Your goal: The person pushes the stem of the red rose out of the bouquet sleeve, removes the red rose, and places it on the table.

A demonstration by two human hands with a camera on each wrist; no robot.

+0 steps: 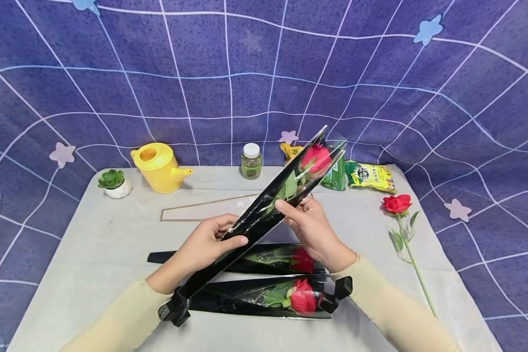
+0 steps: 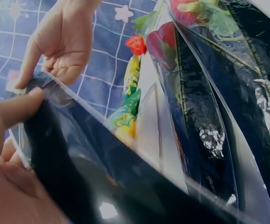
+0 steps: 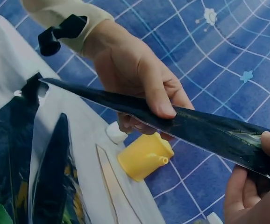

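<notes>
A single rose in a black-and-clear tapered sleeve (image 1: 268, 208) is held up slantwise above the table, its pink-red bloom (image 1: 315, 160) at the upper right. My left hand (image 1: 213, 242) grips the sleeve's lower part, thumb on top and fingers beneath. Nearer the bloom, my right hand (image 1: 310, 227) pinches the sleeve with thumb over and fingers under. Both grips also show in the right wrist view, where the left hand (image 3: 135, 70) holds the narrow part. Below lie two more wrapped roses, one farther back (image 1: 264, 258) and one nearer (image 1: 255, 296), blooms to the right.
Behind the hands lies a flat tapered piece with brown edges (image 1: 198, 215). Along the back stand a potted succulent (image 1: 114, 183), yellow watering can (image 1: 158, 168), white-capped jar (image 1: 251, 161) and yellow-green packet (image 1: 371, 177). An unwrapped red rose (image 1: 407, 239) lies at right.
</notes>
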